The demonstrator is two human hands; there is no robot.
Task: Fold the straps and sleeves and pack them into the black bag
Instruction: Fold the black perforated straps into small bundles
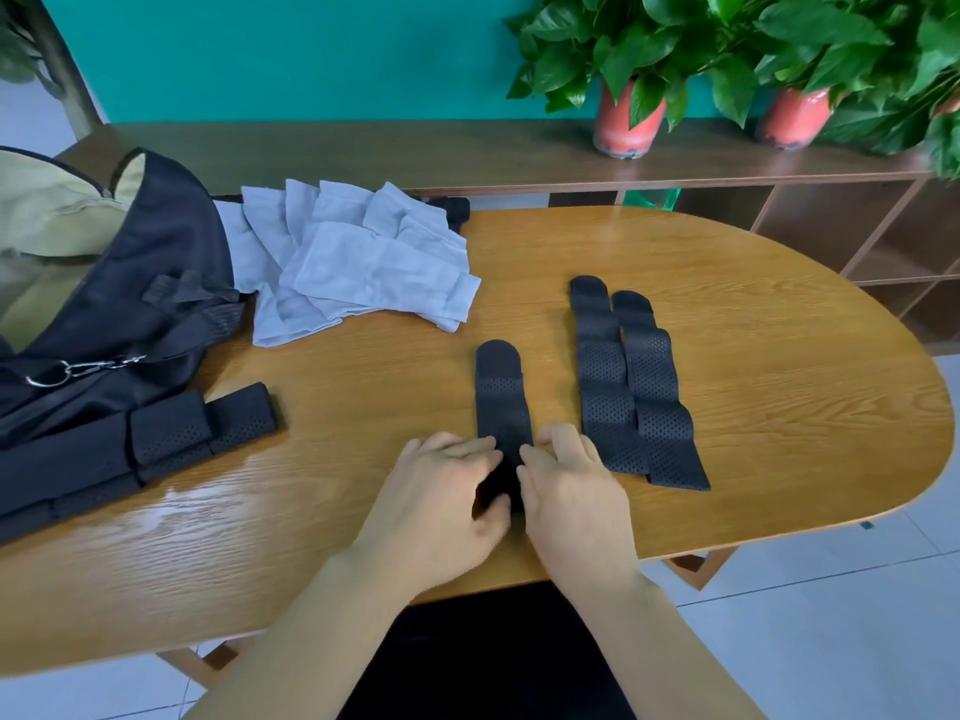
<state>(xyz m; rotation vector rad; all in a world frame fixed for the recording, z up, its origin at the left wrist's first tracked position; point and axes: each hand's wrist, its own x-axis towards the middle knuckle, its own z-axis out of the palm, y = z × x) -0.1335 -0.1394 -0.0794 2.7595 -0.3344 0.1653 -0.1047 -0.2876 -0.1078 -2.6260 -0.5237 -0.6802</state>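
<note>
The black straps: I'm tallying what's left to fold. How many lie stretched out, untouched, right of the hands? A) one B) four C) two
C: two unfolded straps lie side by side right of the right hand, apart from the third strap held by it and the left hand.

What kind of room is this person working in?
Probably an office or lounge corner rather than a workshop: an oval wooden table, a low cubby shelf along a teal wall, and potted plants standing on that shelf.

bare table (363, 387) between sleeves (363, 262) and straps (634, 387).
</note>
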